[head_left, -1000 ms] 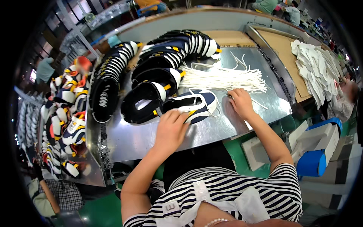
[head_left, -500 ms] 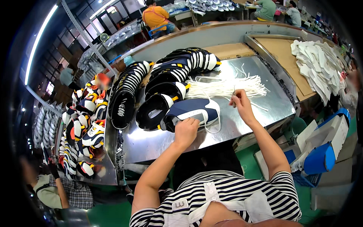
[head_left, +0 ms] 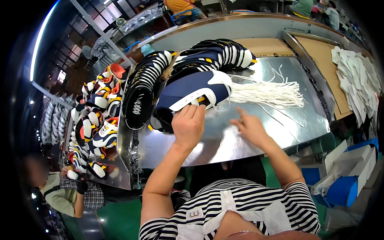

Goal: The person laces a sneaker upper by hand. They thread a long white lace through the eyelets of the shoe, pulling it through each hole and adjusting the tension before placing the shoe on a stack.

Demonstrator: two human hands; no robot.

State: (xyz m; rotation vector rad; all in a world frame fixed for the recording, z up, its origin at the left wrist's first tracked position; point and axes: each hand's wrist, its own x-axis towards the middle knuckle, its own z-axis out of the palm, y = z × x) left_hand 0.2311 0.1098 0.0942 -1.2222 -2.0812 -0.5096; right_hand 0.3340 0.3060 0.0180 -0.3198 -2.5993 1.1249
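Note:
My left hand (head_left: pixel 189 125) is closed on the edge of a navy and white shoe upper (head_left: pixel 188 92), which is tilted with its side and lacing strip toward me. A short length of white lace (head_left: pixel 220 106) shows near the eyelets by the white toe part. To the right of the upper, my right hand (head_left: pixel 250 127) hovers above the metal table, slightly blurred, with index finger and thumb apart and nothing visible in them. Behind it lies a bundle of white laces (head_left: pixel 268 94), some strands straying toward the front.
Curved rows of nested shoe uppers (head_left: pixel 146 88) stand at the left and back of the metal table (head_left: pixel 224 140). Finished-looking colourful shoes (head_left: pixel 106 138) are heaped farther left. White cut pieces (head_left: pixel 356 80) lie on cardboard at right, above blue-and-white bins (head_left: pixel 344 188). A co-worker (head_left: pixel 66 192) sits at lower left.
The upper has been raised and turned, so its lacing side now faces me. My right hand has come lower and nearer, and its pinched fingers have spread. The view has shifted slightly.

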